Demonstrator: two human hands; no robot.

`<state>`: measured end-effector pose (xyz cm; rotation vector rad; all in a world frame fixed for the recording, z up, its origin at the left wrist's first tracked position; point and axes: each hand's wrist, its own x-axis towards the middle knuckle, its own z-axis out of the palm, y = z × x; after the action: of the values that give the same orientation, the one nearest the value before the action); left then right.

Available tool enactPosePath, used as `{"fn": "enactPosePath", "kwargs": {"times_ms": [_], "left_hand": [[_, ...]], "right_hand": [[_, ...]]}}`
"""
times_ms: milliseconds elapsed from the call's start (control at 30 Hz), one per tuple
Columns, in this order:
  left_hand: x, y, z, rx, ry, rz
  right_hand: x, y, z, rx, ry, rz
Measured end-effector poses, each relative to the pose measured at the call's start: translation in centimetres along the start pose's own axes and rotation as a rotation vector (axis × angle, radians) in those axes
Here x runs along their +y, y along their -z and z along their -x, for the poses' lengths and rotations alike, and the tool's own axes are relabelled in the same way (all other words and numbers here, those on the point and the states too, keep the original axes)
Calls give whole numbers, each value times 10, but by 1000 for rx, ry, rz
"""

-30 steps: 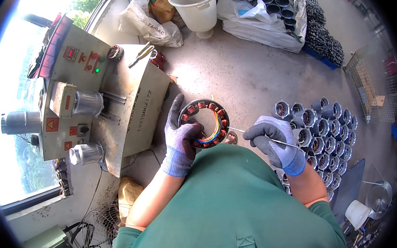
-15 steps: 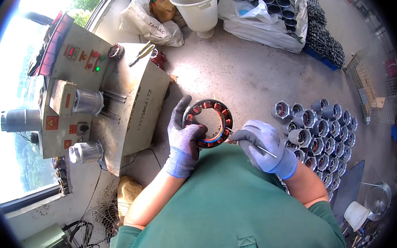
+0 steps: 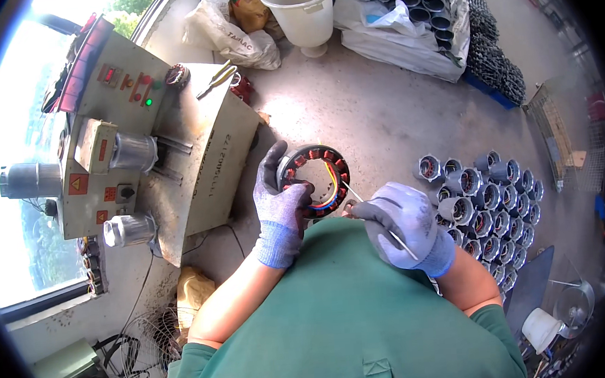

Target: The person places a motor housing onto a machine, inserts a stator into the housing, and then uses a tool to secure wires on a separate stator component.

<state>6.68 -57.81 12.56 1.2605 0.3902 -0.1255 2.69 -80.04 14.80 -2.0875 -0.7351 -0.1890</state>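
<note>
My left hand (image 3: pixel 280 203), in a grey-and-black work glove, grips the left side of a ring-shaped motor stator (image 3: pixel 342 164). Red-brown copper windings line the ring, and coloured wires (image 3: pixel 333 187) curve along its inside on the right and at the bottom. A thin metal rod (image 3: pixel 404 245) is pinched in my gloved right hand (image 3: pixel 403 219). The rod's far end reaches the right rim of the stator; whether it touches a winding is too small to tell.
On the left stands a machine (image 3: pixel 116 82) with a control panel and metal cylinders. Pliers (image 3: pixel 218 80) lie on its top. Several motor housings (image 3: pixel 488 195) stand in rows on the floor at right. A white tub (image 3: pixel 299 12) and sacks (image 3: pixel 227 34) are at the back.
The stator has tilted and shifted slightly up and left, showing more of the coloured wires inside. The rod's tip has moved up along the ring's right side.
</note>
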Motion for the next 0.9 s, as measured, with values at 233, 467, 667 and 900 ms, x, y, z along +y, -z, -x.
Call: {"fn": "enactPosePath", "kwargs": {"times_ms": [233,467,667,900], "left_hand": [[0,-2,5,-63,-44,-15],[7,8,2,-36,89,154],[15,33,-6,-102,125,296],[33,64,-24,-130,94,279]], "right_hand": [[7,-22,-11,-30,-24,87],[-1,5,-18,-133,-167,-382],[-9,16,-34,53,-441,-635],[1,-7,-69,27,-397,-667]]}}
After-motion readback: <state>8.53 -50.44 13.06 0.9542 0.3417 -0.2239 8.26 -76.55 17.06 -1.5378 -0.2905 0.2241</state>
